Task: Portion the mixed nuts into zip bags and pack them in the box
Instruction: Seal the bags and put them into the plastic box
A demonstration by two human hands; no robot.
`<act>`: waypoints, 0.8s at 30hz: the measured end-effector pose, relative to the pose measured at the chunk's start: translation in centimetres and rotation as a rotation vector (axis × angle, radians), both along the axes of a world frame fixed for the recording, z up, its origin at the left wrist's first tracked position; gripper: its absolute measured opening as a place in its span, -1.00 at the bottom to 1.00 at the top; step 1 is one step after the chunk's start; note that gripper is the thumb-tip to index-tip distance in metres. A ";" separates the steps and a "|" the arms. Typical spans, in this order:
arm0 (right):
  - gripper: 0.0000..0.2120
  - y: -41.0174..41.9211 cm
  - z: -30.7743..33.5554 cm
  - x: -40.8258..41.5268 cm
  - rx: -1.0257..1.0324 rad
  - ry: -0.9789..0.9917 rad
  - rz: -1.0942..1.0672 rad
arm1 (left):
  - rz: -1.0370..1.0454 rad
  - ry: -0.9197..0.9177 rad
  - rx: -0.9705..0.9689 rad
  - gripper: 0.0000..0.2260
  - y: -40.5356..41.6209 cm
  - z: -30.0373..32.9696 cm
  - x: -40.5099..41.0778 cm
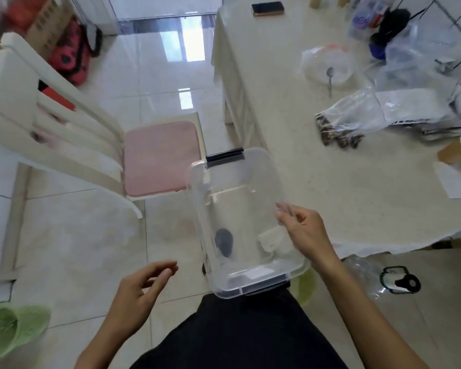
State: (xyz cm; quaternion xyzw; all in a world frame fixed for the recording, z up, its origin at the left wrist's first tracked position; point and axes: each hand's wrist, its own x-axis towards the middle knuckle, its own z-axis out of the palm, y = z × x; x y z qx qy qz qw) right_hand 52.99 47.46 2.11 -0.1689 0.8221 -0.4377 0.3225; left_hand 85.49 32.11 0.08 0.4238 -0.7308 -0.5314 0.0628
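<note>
Glossy pale floor tiles fill the left of the view, and a cream-covered surface fills the right. The right hand grips the right rim of a clear box, fingers curled over the edge, holding it in the air, tilted, above the person's lap and beside the surface's near edge. A black latch sits on the box's far end. The left hand hovers apart from the box, to its lower left, fingers loosely spread and holding nothing.

Beyond the right fingers, on the surface, lies a clear bag of nuts. Farther out sits a bowl under plastic with a spoon in it, and to the right a paper cup lies on its side. A phone rests at the far edge. Past the left fingers stands a white chair with a pink cushion, and a green slipper lies on the floor.
</note>
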 end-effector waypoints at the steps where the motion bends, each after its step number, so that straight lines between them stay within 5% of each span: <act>1: -0.57 -1.3 -0.1 -0.9 -0.003 0.003 -0.026 | -0.016 -0.010 -0.008 -0.80 -2.1 0.2 -1.2; 5: -0.84 -5.0 0.2 -5.5 -0.050 0.002 -0.160 | -0.101 0.004 -0.033 -0.80 -10.0 1.3 -7.4; 9: -0.64 -5.7 0.8 -9.1 -0.025 0.030 -0.310 | -0.238 0.010 -0.035 -0.80 -16.0 2.1 -14.9; 24: -0.74 1.6 -2.1 -9.2 -0.086 0.027 -1.265 | -1.179 0.002 -0.055 -0.82 -21.4 1.6 -45.6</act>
